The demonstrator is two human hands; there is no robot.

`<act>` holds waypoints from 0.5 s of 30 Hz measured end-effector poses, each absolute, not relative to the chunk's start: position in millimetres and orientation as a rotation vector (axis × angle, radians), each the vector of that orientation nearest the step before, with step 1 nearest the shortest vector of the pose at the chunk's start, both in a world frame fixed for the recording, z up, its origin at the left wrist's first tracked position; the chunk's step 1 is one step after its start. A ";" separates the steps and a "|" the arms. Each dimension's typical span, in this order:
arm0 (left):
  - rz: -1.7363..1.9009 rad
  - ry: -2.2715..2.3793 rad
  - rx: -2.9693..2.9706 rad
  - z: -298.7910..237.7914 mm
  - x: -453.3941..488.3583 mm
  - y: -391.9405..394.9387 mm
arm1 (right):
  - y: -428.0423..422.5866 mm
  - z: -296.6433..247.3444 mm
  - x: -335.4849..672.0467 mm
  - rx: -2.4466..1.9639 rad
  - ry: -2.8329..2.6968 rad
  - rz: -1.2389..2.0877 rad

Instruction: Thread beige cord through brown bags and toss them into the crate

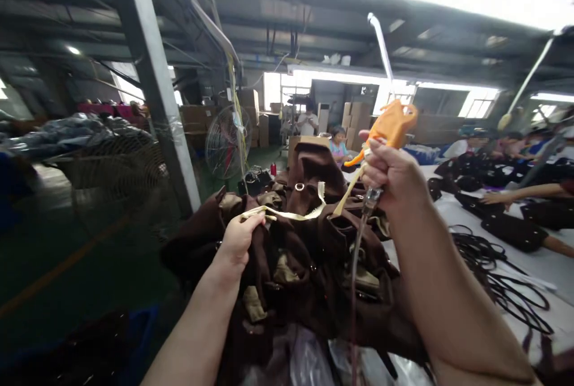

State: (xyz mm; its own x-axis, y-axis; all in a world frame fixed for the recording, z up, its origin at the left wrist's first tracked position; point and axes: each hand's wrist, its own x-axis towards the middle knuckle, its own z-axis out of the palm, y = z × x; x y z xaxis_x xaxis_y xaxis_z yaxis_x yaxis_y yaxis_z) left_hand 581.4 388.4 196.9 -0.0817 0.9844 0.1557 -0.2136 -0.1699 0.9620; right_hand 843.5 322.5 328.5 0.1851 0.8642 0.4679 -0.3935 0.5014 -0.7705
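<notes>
The left hand (244,230) pinches the end of a pale fabric strip (293,216), which spans the front of a pile of dark brown bags (305,248); the right hand (381,168), raised and well apart from the left, is clamped around an orange air gun (394,123); a clear hose (356,266) hangs from the gun's fitting (below the fist); beige lining (254,304) shows among the bags; to the right, black straps (497,278) lie coiled on a white counter (556,272), near a co-worker's arm (529,195).
</notes>
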 end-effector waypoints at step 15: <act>0.271 1.664 1.834 -44.7 647.8 425.6 | 354.6 18.6 889.4 -1.297 -0.598 1.137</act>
State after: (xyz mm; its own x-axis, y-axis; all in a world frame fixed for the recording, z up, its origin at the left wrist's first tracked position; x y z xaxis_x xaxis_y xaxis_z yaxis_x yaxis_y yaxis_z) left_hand 647.8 425.6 -44.7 0.1771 0.9490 -0.2607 0.8172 0.0058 0.5764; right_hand 889.4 354.6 18.6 0.3799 0.8942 -0.2368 -0.3116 -0.1174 -0.9429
